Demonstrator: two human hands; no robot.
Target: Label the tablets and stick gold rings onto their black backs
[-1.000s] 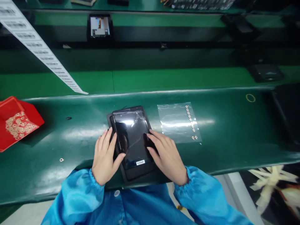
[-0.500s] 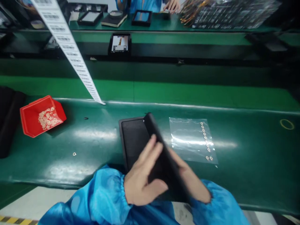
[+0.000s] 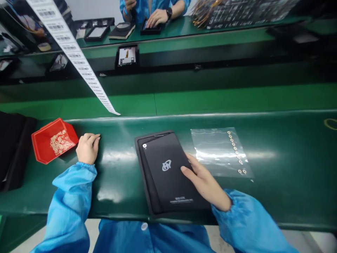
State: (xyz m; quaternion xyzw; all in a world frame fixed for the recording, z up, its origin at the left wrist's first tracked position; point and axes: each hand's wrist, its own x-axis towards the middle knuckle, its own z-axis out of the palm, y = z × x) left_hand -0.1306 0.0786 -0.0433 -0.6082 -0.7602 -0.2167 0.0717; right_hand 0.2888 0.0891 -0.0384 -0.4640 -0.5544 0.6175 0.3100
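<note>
Head view: right fingers (image 3: 194, 162) hold tablet (image 3: 158, 175) by edge; left fingers (image 3: 91, 139) narrow beside bin (image 3: 41, 149).

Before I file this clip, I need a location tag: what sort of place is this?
Probably an electronics assembly workshop: the right hand holds a tablet by its edge, a red bin contains small rings, and there's a strip of barcode labels.

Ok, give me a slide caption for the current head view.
Right hand holding a black tablet, back facing up; left hand beside the red bin.
</note>
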